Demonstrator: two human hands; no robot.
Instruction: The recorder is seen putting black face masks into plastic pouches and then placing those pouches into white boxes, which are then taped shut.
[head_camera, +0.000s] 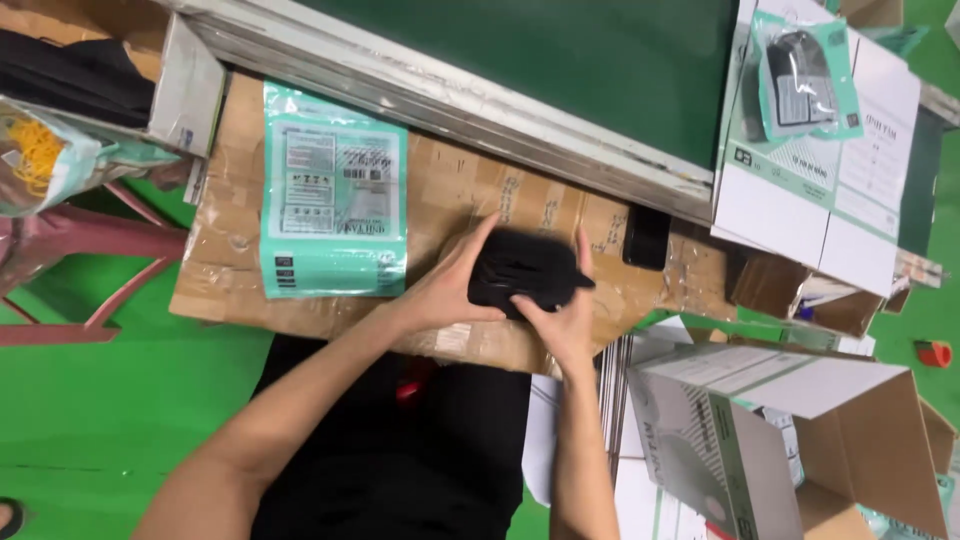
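A folded black fabric bundle (522, 268) lies on a taped cardboard work surface (455, 190). My left hand (450, 285) holds its left side, fingers spread over the top edge. My right hand (566, 315) grips its right and near side, thumb up along the edge. A flat teal and white plastic bag (334, 205) lies to the left of the bundle on the same cardboard.
A dark phone (647, 237) lies right of the bundle. A white box with a bagged black item (805, 85) sits at upper right. An open carton (790, 430) stands at lower right. A red stool (90, 265) and a bag of yellow bands (40, 155) are at left.
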